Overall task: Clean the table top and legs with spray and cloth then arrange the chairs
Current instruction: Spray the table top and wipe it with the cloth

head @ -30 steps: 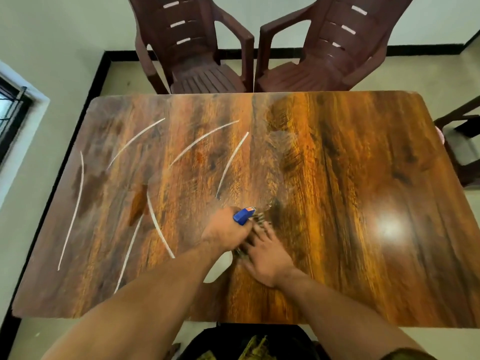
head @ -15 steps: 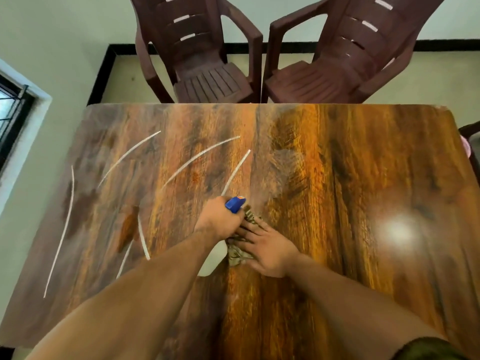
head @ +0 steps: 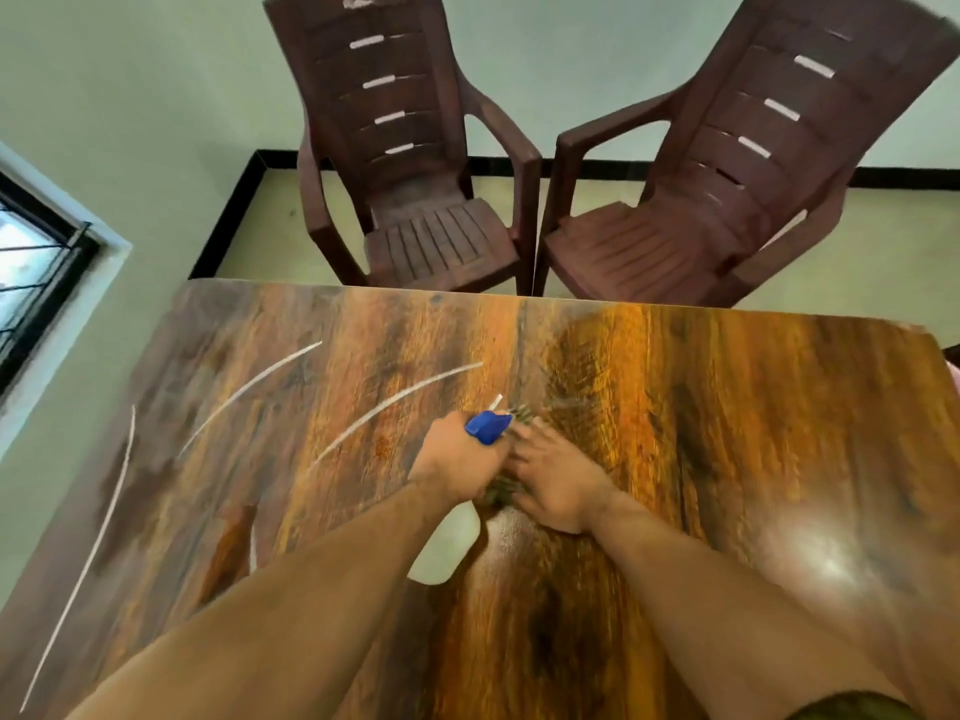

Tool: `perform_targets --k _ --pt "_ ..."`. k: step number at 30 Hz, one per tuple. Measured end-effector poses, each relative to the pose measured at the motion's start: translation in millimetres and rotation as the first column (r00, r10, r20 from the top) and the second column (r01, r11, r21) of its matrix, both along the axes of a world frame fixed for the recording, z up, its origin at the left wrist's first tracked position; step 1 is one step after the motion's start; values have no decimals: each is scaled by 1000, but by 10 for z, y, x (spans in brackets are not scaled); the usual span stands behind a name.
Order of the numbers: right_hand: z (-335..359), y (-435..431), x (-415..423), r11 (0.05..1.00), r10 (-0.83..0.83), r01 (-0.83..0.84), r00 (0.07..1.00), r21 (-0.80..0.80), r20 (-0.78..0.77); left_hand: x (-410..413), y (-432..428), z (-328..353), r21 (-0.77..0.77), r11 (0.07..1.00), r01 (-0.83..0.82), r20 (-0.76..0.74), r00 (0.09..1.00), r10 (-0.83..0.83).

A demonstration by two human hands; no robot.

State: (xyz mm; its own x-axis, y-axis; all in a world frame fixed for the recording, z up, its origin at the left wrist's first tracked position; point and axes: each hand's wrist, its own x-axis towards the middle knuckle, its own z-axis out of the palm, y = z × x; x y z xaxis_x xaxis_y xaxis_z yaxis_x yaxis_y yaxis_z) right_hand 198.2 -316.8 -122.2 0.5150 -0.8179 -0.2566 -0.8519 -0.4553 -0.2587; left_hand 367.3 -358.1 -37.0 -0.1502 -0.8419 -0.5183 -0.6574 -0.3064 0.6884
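A glossy wood-grain table top (head: 701, 459) fills the lower view, with white curved streaks on its left half. My left hand (head: 452, 462) grips a spray bottle (head: 449, 548) with a white body and a blue nozzle head that points away from me. Right beside it, my right hand (head: 558, 478) presses flat with spread fingers on a dark patterned cloth (head: 501, 493), which is mostly hidden under the palm. Both hands are near the middle of the table.
Two dark brown plastic armchairs, one on the left (head: 415, 163) and one on the right (head: 727, 184), stand side by side past the table's far edge. A barred window (head: 31, 272) is in the left wall. Part of another seat shows at the right edge.
Both hands have slid away from me across the table, the right one pushing the cloth forward. My view has tilted up, showing more of the chairs.
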Motion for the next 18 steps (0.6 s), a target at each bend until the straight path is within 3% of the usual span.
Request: perform_targets --k 1,2,3,4,5,6,8,9,10,11,12,14,15,16,17,18 --pt "-29 -115 -132 974 -226 224 973 -38 -44 -12 -80 4 11 1000 -16 -15 1000 16" --pt "-38 -207 -233 847 -531 526 845 -75 -68 -19 -146 13 24 999 -34 -29 999 35" --pt "-29 -319 -294 618 -786 782 612 -84 -86 -27 -222 8 27 998 -57 -37 998 58" --pt "-16 -441 -266 411 -909 910 403 -60 -105 -37 -307 10 28 997 -77 -36 996 78" --pt "4 -538 -182 348 -933 937 343 -34 -108 -56 -386 -2 26 996 -85 -31 996 85" --pt "-2 -611 -99 447 -893 894 443 -43 -77 -87 -465 0 25 996 -87 -29 996 88" --pt "7 -691 -17 838 -544 542 839 -59 -16 -136 -613 -13 16 997 -70 -23 997 70" --pt "25 -772 -96 939 -341 340 940 -47 -15 -149 -689 -50 12 998 -54 -10 998 54" --pt "38 -895 -241 968 -251 250 967 -33 -31 -146 -753 -91 15 999 -38 8 999 38" --pt "-3 -1036 -400 949 -314 312 948 -39 -50 -131 -803 -143 18 1000 -12 22 1000 11" --pt "-44 -1210 -554 876 -483 478 872 -67 -85 -112 -873 -176 29 999 14 31 999 -15" --pt "-4 -1453 -764 526 -846 850 520 -19 -119 -75 -945 -190 49 998 28 27 999 -30" --pt "14 -1579 -760 344 -930 938 345 32 -130 -45 -990 -234 46 999 20 19 1000 -21" --pt "27 -1704 -661 247 -956 966 255 70 -147 -21 -1033 -254 41 999 7 18 1000 -8" --pt "35 -1789 -490 252 -952 964 263 84 -155 11 -1058 -269 37 999 -10 13 1000 9" --pt "29 -1825 -277 353 -922 933 360 72 -139 40 -1087 -278 40 999 -26 8 1000 26"
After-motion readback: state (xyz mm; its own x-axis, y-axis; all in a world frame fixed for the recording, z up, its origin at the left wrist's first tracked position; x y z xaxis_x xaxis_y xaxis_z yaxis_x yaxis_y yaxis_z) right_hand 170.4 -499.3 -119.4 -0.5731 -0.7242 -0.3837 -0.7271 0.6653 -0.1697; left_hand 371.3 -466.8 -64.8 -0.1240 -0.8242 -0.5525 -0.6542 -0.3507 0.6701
